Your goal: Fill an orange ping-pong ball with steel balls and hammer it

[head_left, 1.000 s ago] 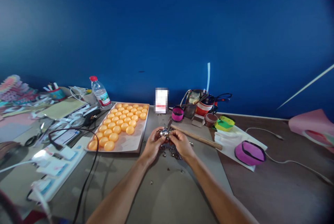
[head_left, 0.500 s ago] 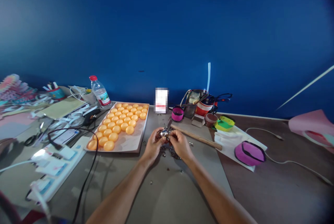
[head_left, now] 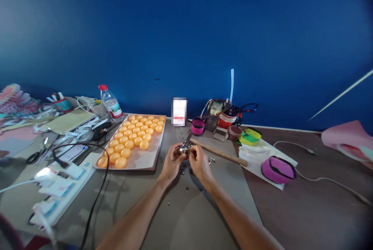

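Note:
My left hand (head_left: 171,161) and my right hand (head_left: 199,162) meet over the middle of the grey table (head_left: 186,211), fingers curled round a small shiny silver ball (head_left: 183,148) held between them. Several tiny dark and silver bits (head_left: 186,170) lie scattered on the table under and around my hands. A wooden stick (head_left: 218,153) lies just beyond my right hand, angled to the right.
A tray (head_left: 144,160) of orange balls (head_left: 128,141) sits left of my hands. A water bottle (head_left: 110,102), cables, a power strip (head_left: 62,182) and scissors (head_left: 37,153) crowd the left. Pink pots (head_left: 197,126), a red cup (head_left: 227,120) and a pink pouch (head_left: 277,169) stand right.
My hands have drawn a little closer together around the silver ball; the view has shifted slightly.

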A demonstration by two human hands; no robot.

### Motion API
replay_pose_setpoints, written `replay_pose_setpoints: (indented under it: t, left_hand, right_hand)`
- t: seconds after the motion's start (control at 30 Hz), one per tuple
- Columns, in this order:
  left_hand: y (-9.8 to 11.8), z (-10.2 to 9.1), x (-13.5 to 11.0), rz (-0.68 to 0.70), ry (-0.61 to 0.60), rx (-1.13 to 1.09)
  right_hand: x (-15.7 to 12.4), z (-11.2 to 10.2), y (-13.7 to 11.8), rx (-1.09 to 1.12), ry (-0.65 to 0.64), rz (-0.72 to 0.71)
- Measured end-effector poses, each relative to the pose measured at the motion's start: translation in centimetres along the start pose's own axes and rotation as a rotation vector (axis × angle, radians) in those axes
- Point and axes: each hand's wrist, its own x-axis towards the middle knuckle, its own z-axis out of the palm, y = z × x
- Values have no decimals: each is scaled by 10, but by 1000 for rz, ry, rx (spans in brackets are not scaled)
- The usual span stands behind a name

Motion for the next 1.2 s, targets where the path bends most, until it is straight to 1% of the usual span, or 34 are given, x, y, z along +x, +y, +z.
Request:
replay_pose_setpoints:
  t: [0.07,0.17,0.23,0.27,0.3,0.37,0.43,0.47,0.53,0.6,0.67,0.77,0.87,0.97,1.07,1.2]
  left_hand:
    - [0,1,-1,-17,-26,-49]
    - [2,-1,-1,-92,-80,-178]
    - [3,-2,-1,-143,-85,-247]
    - [4,-3,0,-160,-79,-275]
    - [5,-4,1,-173,-74,-300]
    - [7,-5,2,-183,-70,-341]
    - [9,-5,3,-183,-70,-367]
    - [9,-5,3,-183,-67,-371]
    - [9,-4,4,-181,-51,-358]
    - [9,-3,3,-181,-36,-321]
    - [8,-2,3,-174,-25,-274]
    - [8,-2,2,-154,-8,-209]
    - [8,-1,2,-144,14,-168]
    - [8,0,2,-129,19,-157]
    - [5,-2,5,-113,40,-165]
    - [2,-10,9,-103,78,-218]
  right_hand:
    - [1,-1,1,93,-23,28]
    - [4,-4,0,266,-70,71]
    - [7,-7,3,315,-51,93]
    - [9,-9,7,298,-17,91]
    - [11,-12,11,256,17,79]
    - [16,-19,23,73,133,13]
    - [22,-28,36,-165,165,-62]
    - [24,-33,41,-286,169,-64]
    - [27,-40,47,-538,141,-47]
    - [27,-43,47,-738,99,-7]
    - [25,-43,44,-862,32,27]
    - [24,-41,42,-949,-65,38]
    - [24,-41,45,-980,-86,27]
    - [25,-43,49,-962,-49,-14]
    - [25,-44,47,-888,42,-130]
    - [25,-44,39,-703,165,-334]
